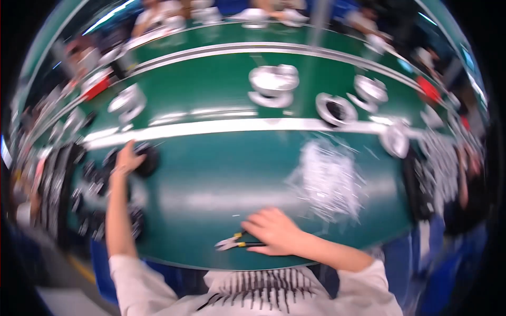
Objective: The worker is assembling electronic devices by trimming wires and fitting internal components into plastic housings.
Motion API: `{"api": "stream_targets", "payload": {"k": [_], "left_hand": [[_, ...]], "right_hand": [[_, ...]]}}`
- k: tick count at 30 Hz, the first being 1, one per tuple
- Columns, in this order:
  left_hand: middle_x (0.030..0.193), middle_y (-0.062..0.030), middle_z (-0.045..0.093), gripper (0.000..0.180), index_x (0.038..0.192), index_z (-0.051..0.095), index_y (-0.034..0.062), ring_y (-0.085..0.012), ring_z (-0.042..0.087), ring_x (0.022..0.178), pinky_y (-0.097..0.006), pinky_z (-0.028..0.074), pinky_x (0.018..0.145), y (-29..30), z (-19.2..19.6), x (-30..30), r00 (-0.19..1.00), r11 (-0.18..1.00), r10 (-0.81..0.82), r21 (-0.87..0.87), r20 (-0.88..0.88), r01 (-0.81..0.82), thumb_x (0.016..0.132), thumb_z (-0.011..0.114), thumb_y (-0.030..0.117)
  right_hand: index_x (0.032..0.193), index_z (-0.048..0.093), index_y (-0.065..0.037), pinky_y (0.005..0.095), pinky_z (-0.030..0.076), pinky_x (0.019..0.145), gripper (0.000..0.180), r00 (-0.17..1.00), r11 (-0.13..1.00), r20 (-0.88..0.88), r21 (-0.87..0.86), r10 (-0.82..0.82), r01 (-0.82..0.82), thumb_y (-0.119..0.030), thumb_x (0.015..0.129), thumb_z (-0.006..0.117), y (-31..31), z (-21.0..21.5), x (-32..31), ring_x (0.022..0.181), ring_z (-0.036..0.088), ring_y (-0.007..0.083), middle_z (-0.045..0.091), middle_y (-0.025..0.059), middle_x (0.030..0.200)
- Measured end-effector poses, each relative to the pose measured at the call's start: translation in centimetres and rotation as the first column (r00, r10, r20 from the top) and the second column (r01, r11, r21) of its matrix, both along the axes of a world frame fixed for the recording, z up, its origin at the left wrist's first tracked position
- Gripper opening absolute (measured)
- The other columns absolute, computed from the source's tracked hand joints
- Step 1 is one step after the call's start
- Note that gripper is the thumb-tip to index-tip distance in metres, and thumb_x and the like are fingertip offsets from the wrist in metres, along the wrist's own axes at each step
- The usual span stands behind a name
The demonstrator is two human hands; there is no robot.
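My right hand (276, 231) lies low over the near middle of the table, its fingers wrapped round a pair of cutting pliers (232, 243) with yellow and black handles. The pliers' metal jaws point left. At the left, my left hand (126, 159) is stretched far out, thumb and fingers apart. Right beside it is a round black part (148, 160); whether they touch is blurred. More small black parts (94, 176) lie in a cluster left of and below that arm.
A heap of thin clear and white strips (331, 179) covers the table right of centre. Beyond a pale rail (211, 126), white round housings (273, 81) stand on a green belt (190, 79). Black stacked parts (55, 184) line the left edge. Other people sit across and at both sides.
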State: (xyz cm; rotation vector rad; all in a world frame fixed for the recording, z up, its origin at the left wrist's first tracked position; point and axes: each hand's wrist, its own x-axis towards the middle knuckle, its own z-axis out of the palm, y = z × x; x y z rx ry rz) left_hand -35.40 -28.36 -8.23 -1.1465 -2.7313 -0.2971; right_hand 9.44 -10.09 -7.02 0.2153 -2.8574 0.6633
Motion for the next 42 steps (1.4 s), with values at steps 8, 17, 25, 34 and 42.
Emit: {"api": "stream_targets", "payload": {"k": [8,17,25,34,42], "left_hand": [[0.102,-0.0197,0.055,0.051,0.105,0.052,0.0016,-0.0364,0.051,0.096,-0.037,0.041,0.087,8.4,1.8,8.1,0.867,0.879,-0.473,0.022,0.157,0.476,0.054,0.056,0.000],[0.074,-0.0169,0.059,0.042,0.079,0.054,-0.0003,-0.0314,0.056,0.078,-0.038,0.045,0.069,10.5,5.9,17.7,0.924,0.949,-0.126,-0.228,0.361,0.218,0.054,0.075,0.025],[0.123,-0.0186,0.043,0.064,0.120,0.042,0.0017,-0.0323,0.042,0.113,-0.035,0.034,0.097,13.5,4.5,20.4,0.569,0.647,-0.745,0.167,0.347,0.744,0.061,0.066,0.007],[0.078,-0.0123,0.061,0.026,0.094,0.057,-0.0019,-0.0206,0.059,0.070,-0.030,0.047,0.068,12.0,4.0,21.2,0.630,0.858,-0.513,0.368,0.583,0.358,0.070,0.060,0.007],[0.098,-0.0092,0.055,0.026,0.104,0.044,-0.0008,-0.0160,0.055,0.089,-0.029,0.047,0.078,12.0,-0.2,23.8,0.158,0.500,-0.712,0.652,0.684,-0.571,0.079,0.051,-0.005]], "right_hand": [[0.105,0.052,-0.003,0.0499,0.028,0.095,0.058,0.962,0.995,-0.265,-0.083,-0.067,0.047,-0.041,0.064,0.068,4.9,0.4,3.5,0.114,0.038,0.0326,0.042,0.0164,0.122],[0.097,0.052,0.000,0.0390,0.042,0.076,0.042,0.092,0.215,-0.767,-0.060,-0.635,0.975,-0.021,0.064,0.068,30.2,2.7,13.3,0.087,0.052,0.0327,0.054,0.0162,0.096],[0.067,0.058,-0.001,0.0428,0.045,0.064,0.047,0.007,-0.078,-0.438,0.175,-0.899,0.982,-0.047,0.076,0.053,38.2,-1.3,21.2,0.070,0.058,0.0386,0.059,0.0206,0.072],[0.076,0.058,0.002,0.0294,0.044,0.058,0.013,0.572,0.705,-0.634,0.058,-0.521,0.707,-0.004,0.068,0.067,19.6,7.1,10.9,0.065,0.058,0.0265,0.059,0.0172,0.077],[0.064,0.052,-0.002,0.0308,0.042,0.039,0.018,0.977,0.998,-0.211,-0.064,-0.023,0.010,-0.016,0.069,0.062,1.8,3.4,3.1,0.042,0.052,0.0202,0.058,0.0073,0.083]]}}
